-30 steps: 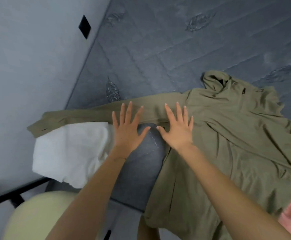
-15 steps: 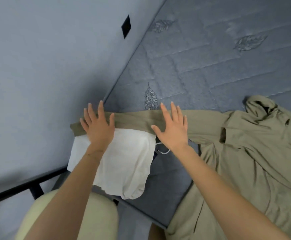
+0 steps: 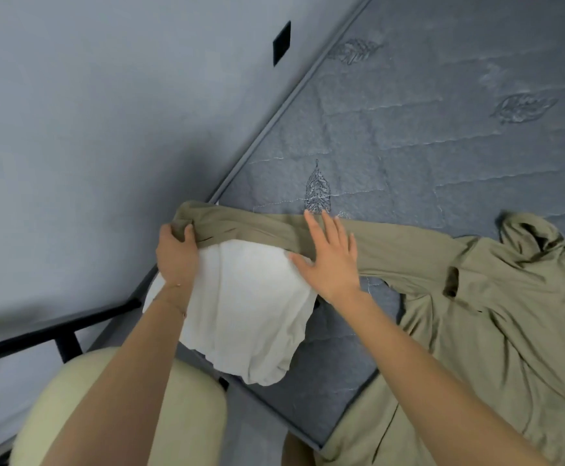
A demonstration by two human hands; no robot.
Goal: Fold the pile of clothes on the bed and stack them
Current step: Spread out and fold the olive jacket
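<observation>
At the near left corner of the mattress (image 3: 408,136), my left hand (image 3: 176,255) grips the cuff end of a long olive sleeve (image 3: 395,250), fingers and thumb curled round the bunched cloth. My right hand (image 3: 333,260) lies flat further along that sleeve, fingers straight and spread, palm down, with the thumb reaching onto the white cloth (image 3: 250,314) below it. The sleeve runs stretched out between my two hands and on to the right, where it joins the olive shirt (image 3: 509,338). The shirt's body lies rumpled and spread on the right side of the mattress, its collar bunched up at the far end and its lower edge hanging over the near side.

The white cloth sits just under the sleeve, touching it along its top edge, and droops over the corner of the mattress toward me. The mattress is grey and quilted, stitched with leaf shapes. A plain grey wall (image 3: 89,112) runs along its left side and carries a small black square (image 3: 281,43). Below the wall a black metal rail (image 3: 56,332) shows. Near my left forearm sits a rounded pale yellow shape (image 3: 72,408); I cannot tell what it is.
</observation>
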